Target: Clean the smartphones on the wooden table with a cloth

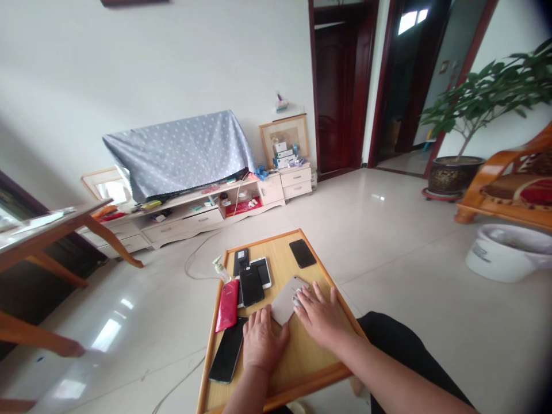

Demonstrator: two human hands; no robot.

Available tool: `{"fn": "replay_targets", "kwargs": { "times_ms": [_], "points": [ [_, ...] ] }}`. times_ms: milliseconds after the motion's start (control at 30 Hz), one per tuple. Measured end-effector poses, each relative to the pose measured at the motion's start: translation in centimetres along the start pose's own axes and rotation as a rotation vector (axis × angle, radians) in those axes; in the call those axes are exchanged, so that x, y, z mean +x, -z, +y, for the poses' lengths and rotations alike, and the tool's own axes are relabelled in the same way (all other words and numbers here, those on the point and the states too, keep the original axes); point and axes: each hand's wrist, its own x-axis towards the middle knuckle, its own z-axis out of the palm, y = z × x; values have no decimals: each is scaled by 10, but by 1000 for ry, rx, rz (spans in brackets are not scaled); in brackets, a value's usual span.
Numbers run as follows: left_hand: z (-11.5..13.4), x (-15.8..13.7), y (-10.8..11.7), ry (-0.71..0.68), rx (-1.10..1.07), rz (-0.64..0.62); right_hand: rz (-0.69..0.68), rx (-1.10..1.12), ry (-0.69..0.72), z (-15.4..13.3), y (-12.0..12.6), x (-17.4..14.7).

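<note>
Head view, looking down on a small wooden tabletop (302, 356). Left hand (261, 342) flat, fingers spread loose beside the near edge of a pale silver phone (285, 301), gripping nothing. Right hand (319, 316) resting on that phone's right side, fingers extended, not curled around it. Red phone (227, 306), several black phones (251, 285) alongside, toward the left edge.
</note>
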Motion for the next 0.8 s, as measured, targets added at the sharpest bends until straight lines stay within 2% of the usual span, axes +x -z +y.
{"fn": "replay_targets", "kwargs": {
  "times_ms": [133, 367, 433, 667, 733, 800],
  "points": [
    [3, 0, 2, -3, -1, 2, 4, -33, -65, 10, 9, 11],
    [-4, 1, 1, -1, -16, -11, -8, 6, 168, -28, -6, -23],
    [-9, 1, -2, -11, -27, -5, -22, -12, 182, -32, -12, -27],
    [-13, -7, 5, -9, -74, 61, -53, -185, 17, -12, -10, 7],
    [-14, -10, 8, -3, -82, 71, -65, -209, 6, -17, -11, 9],
    [-15, -12, 10, -2, -93, 71, -83, -209, 52, -27, -16, 1]
  ]
}}
